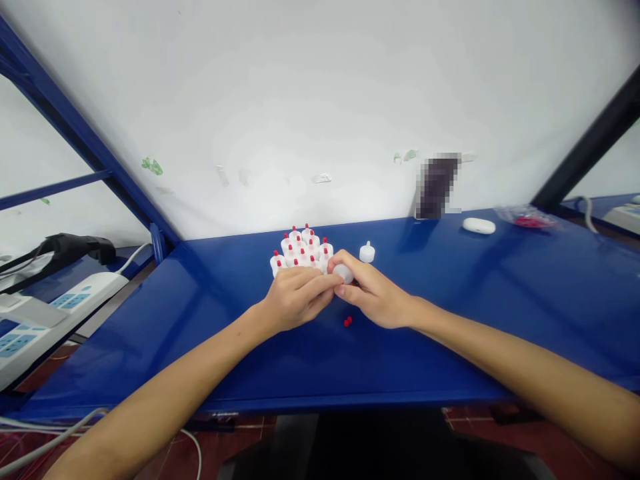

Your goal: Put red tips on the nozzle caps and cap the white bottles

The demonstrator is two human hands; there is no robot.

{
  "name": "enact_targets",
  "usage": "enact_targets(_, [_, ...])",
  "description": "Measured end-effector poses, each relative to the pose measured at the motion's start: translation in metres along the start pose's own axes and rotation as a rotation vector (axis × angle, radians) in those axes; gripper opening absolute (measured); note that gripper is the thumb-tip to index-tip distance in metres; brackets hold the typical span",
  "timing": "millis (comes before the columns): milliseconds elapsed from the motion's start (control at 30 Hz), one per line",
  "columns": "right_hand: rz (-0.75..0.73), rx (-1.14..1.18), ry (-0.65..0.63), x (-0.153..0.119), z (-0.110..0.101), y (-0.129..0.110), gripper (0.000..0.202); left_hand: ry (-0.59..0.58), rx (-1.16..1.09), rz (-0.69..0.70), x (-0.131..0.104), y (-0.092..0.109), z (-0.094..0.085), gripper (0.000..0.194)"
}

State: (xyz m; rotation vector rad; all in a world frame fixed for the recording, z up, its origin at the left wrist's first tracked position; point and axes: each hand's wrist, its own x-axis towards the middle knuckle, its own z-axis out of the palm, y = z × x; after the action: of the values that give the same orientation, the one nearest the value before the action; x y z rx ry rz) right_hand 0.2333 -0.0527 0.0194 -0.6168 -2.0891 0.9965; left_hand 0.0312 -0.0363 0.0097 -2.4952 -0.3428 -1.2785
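My right hand (377,292) is closed around a white nozzle cap (343,273), its round base turned toward me. Against it, my left hand (303,295) has its fingers pressed together, hiding whatever is between them. Just behind the left hand stands a tight group of white nozzle caps (300,250) with small red tips. One more white nozzle cap (367,252), its nozzle bare, stands upright beyond my right hand. A few small red tips (348,321) lie on the table below the hands.
The blue table (440,360) meets a white wall. Along its back are a dark pixelated object (437,187), a white rounded case (479,226) and a clear bag with red pieces (530,219). Power strips (65,313) and cables are at the left, beyond the blue frame.
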Motion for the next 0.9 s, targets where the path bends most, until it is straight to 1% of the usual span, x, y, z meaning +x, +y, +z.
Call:
enact_targets(167, [0.012, -0.053, 0.038, 0.001, 0.002, 0.002, 0.031, -0.011, 0.07, -0.009, 0.008, 0.001, -0.004, 0.014])
enact_targets(233, [0.032, -0.122, 0.011, 0.002, -0.003, 0.004, 0.033, -0.021, 0.119, -0.044, 0.01, 0.0, -0.006, 0.013])
enact_targets(300, [0.053, -0.232, 0.008, 0.003, -0.011, 0.006, 0.039, -0.031, 0.147, -0.108, 0.009, -0.002, -0.007, 0.012])
enact_targets(333, [0.065, -0.303, 0.04, 0.003, -0.016, 0.008, 0.044, -0.036, 0.155, -0.151, 0.008, -0.004, -0.007, 0.012])
enact_targets(367, [0.081, -0.383, 0.104, 0.004, -0.022, 0.01, 0.047, -0.042, 0.16, -0.199, 0.007, -0.006, -0.007, 0.012])
enact_targets(467, [0.175, -0.591, 0.34, 0.005, -0.041, 0.019, 0.043, -0.074, 0.174, -0.334, 0.004, -0.01, -0.005, 0.012])
enact_targets(500, [0.223, -0.639, 0.39, 0.005, -0.047, 0.023, 0.042, -0.089, 0.173, -0.372, 0.003, -0.01, -0.004, 0.013])
enact_targets(567, [0.338, -0.728, 0.417, 0.006, -0.056, 0.032, 0.042, -0.134, 0.161, -0.427, 0.002, -0.011, -0.002, 0.014])
enact_targets(600, [0.401, -0.773, 0.392, 0.006, -0.06, 0.037, 0.043, -0.166, 0.157, -0.444, 0.002, -0.01, -0.002, 0.014])
enact_targets(667, [0.515, -0.85, 0.281, 0.005, -0.063, 0.044, 0.046, -0.222, 0.157, -0.464, 0.001, -0.01, -0.001, 0.016])
enact_targets(733, [0.587, -0.907, 0.138, 0.005, -0.063, 0.049, 0.051, -0.243, 0.174, -0.464, 0.002, -0.009, -0.001, 0.02])
enact_targets(767, [0.605, -0.931, 0.08, 0.005, -0.063, 0.051, 0.053, -0.234, 0.187, -0.457, 0.002, -0.009, -0.001, 0.021])
enact_targets(833, [0.618, -0.975, 0.014, 0.005, -0.061, 0.052, 0.052, -0.186, 0.203, -0.403, 0.004, -0.008, -0.002, 0.023])
enact_targets(900, [0.613, -1.0, -0.004, 0.005, -0.059, 0.051, 0.045, -0.15, 0.179, -0.253, 0.007, -0.004, -0.005, 0.019])
